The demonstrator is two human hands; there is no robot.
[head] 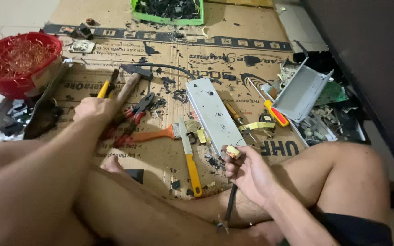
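Left hand (92, 109): closed around the wooden handle of the hammer (131, 82), which lies on the cardboard sheet (233, 50) covering the floor.
Right hand (245, 171): pinching a small yellow component (232, 151) between fingertips, with a black cable (230, 205) hanging from the fist.
Component's place: touching the near end of the grey metal plate (213, 114).
Nearby: red-handled pliers (135, 111), an orange brush (153, 135), a yellow-handled knife (190, 159), and a red basin of copper wire (17, 61).
Doing it well: I judge the hammer needs a firm grip, and the fingers should stay off the striking spot.
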